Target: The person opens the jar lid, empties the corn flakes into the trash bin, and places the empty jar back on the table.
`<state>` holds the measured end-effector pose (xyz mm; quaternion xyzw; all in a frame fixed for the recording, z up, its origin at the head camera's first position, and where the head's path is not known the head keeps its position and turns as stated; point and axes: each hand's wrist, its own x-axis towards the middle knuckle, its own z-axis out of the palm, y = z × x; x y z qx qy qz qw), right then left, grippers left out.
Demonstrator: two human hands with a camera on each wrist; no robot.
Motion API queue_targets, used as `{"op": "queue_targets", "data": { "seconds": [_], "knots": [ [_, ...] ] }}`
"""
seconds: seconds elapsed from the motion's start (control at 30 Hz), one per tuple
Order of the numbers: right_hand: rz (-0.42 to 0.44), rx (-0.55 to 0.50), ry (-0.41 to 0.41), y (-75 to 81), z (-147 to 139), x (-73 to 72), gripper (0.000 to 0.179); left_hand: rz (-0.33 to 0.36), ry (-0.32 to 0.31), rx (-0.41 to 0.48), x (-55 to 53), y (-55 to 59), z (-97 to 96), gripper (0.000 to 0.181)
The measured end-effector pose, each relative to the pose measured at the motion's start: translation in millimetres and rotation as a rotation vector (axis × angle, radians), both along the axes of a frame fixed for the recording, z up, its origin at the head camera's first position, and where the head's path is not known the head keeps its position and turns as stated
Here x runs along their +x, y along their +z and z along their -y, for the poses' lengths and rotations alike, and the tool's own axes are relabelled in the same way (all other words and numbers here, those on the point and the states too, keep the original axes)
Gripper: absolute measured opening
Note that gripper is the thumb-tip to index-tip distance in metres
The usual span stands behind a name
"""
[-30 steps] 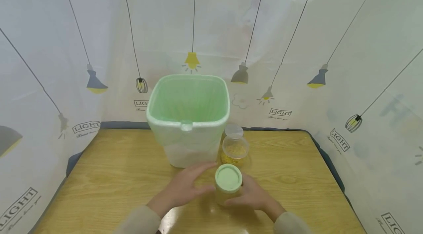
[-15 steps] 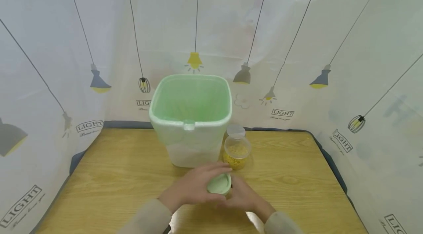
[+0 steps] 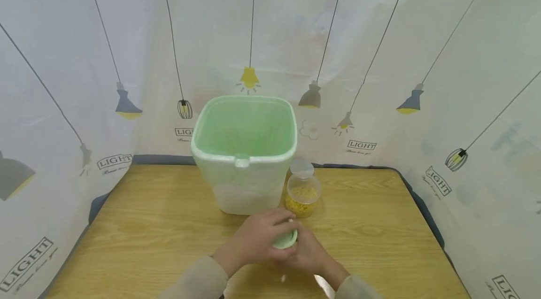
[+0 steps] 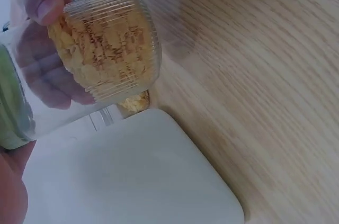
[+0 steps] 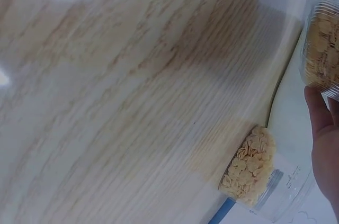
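My right hand (image 3: 310, 249) grips a clear jar (image 4: 106, 49) with a ridged lower part and yellow flakes inside. In the left wrist view its thumb presses the near side, and its fingers show through the glass. Over the top of the jar my left hand (image 3: 255, 238) curls round a pale green lid (image 3: 285, 240), hiding much of it in the head view. The lid (image 4: 10, 97) sits on the jar's mouth. Just beyond the hands stands another clear jar (image 3: 302, 200), with yellow flakes in its lower half.
A tall pale green bin (image 3: 249, 191) with an open top stands behind the hands, left of the standing jar. Behind that jar is a clear round top (image 3: 302, 167). The wooden table (image 3: 380, 233) meets a lamp-patterned sheet (image 3: 363, 55) along its back and sides.
The left hand has come from beside the jar onto its green lid and closed round it. The held jar has moved slightly left and tilted. Bin and standing jar stay put.
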<state>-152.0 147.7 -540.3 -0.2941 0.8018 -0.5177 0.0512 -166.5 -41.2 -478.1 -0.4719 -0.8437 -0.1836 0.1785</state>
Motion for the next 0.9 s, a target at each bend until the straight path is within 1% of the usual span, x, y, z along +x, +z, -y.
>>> {"op": "queue_targets", "data": {
  "seconds": [0.13, 0.23, 0.3, 0.4, 0.47, 0.57, 0.63, 0.7, 0.77, 0.83, 0.9],
  "knots": [
    [0.005, -0.014, -0.009, -0.5, 4, -0.2, 0.072, -0.092, 0.003, -0.003, 0.6, -2.5, -0.9, 0.044],
    [-0.004, -0.026, -0.024, 0.1, 9, -0.7, 0.071, -0.151, 0.018, 0.022, 0.0, -6.0, -1.3, 0.040],
    [-0.006, -0.021, -0.037, 0.6, 12, -0.3, 0.069, -0.181, 0.028, 0.055, -0.6, -9.0, -1.6, 0.036],
    [-0.013, 0.021, -0.087, 1.2, 14, 2.1, 0.067, -0.213, 0.046, 0.099, -0.6, -12.0, -2.4, 0.031],
    [-0.018, 0.040, -0.108, 1.1, 15, 3.8, 0.068, -0.234, 0.058, 0.115, -0.4, -13.7, -3.3, 0.028],
    [-0.033, 0.054, -0.122, 0.1, 17, 5.4, 0.070, -0.272, 0.096, 0.123, 0.2, -14.7, -5.9, 0.024],
    [-0.058, 0.056, -0.135, -1.1, 18, 6.0, 0.070, -0.296, 0.141, 0.120, 1.1, -15.0, -8.5, 0.022],
    [-0.090, 0.051, -0.152, -2.3, 19, 6.4, 0.067, -0.312, 0.203, 0.114, 2.7, -14.4, -12.2, 0.021],
    [-0.133, 0.062, -0.181, -2.9, 20, 6.8, 0.064, -0.311, 0.280, 0.102, 5.0, -13.5, -16.3, 0.020],
    [-0.168, 0.091, -0.215, -2.8, 21, 7.2, 0.058, -0.303, 0.356, 0.089, 7.9, -11.6, -20.9, 0.020],
    [-0.194, 0.130, -0.249, -2.4, 21, 7.7, 0.057, -0.286, 0.421, 0.069, 11.1, -9.1, -24.8, 0.019]
  ]
}}
